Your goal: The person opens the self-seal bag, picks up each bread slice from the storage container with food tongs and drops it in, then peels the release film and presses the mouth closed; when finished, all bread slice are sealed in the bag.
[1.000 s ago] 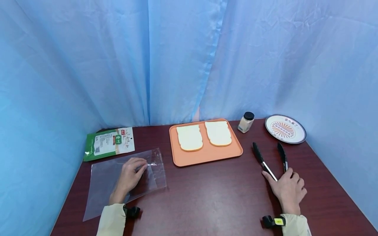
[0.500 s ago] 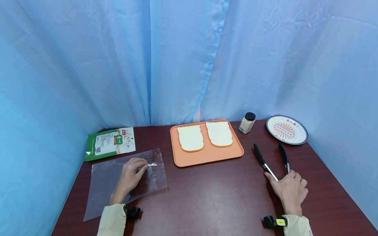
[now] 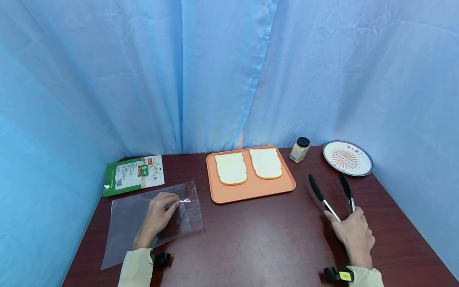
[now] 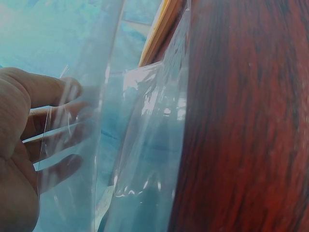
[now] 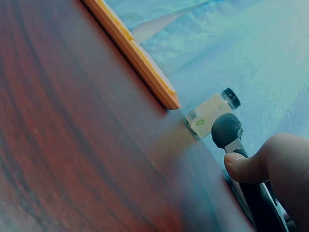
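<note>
A clear plastic bag (image 3: pixel 123 227) lies on the left of the table, its open end toward the tray. My left hand (image 3: pixel 157 211) pinches the bag's upper layer near that end. In the left wrist view the film (image 4: pixel 145 140) is raised, and fingers (image 4: pixel 63 169) show through it. On the right, my right hand (image 3: pixel 355 233) grips a pair of tongs (image 3: pixel 317 189) with black tips and metal arms. The tongs' arms are spread, tips pointing to the back. In the right wrist view, my thumb (image 5: pixel 241 168) presses one arm near its dark tip.
An orange tray (image 3: pixel 233 194) with two bread slices (image 3: pixel 231 168) sits at the back centre. Beside it stands a black-capped jar (image 3: pixel 299 150). Further right is a patterned plate (image 3: pixel 348 158). A green and white packet (image 3: pixel 134 174) lies behind the bag. Blue curtains (image 3: pixel 229 71) enclose the table.
My right hand has shifted slightly right and toward me, its fingers curling further round the tongs. The tongs have moved a little to the right. The left hand and bag stay put.
</note>
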`<state>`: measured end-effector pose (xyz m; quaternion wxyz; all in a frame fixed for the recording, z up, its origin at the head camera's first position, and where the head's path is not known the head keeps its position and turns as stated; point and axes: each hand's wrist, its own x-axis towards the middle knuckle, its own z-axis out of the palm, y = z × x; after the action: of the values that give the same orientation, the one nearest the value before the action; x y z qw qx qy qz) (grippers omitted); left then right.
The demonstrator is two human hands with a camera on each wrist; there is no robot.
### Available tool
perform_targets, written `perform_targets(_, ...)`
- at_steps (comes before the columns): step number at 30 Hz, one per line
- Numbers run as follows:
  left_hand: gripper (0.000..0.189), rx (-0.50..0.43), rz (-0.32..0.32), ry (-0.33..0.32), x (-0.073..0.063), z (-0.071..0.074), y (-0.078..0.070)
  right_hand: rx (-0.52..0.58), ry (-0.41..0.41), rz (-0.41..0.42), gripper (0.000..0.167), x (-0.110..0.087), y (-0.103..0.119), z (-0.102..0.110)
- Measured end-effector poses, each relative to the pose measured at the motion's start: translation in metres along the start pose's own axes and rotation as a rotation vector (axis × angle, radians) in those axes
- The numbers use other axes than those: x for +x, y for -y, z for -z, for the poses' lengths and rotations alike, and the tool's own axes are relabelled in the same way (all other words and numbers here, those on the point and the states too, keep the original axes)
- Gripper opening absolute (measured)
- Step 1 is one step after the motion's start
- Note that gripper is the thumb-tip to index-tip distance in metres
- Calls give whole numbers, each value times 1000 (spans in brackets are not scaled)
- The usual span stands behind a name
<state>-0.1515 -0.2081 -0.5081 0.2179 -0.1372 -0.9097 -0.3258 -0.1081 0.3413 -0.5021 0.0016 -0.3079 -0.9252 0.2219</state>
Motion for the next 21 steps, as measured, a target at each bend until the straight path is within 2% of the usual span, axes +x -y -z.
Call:
perform_targets(6, 9, -8, -5, -3, -1, 0, 0, 9, 3, 28, 117, -5, 1, 1)
perform_targets(11, 9, -8, -11, -6, -1, 0, 0, -11, 3, 108, 118, -10, 4, 0)
perform_targets(15, 10, -5, -9, 0, -1, 0, -1, -24, -32, 171, 115, -14, 8, 0)
perform_targets(21, 9, -5, -6, 3, 0, 0, -3, -37, -45, 206, 120, -21, 21, 1)
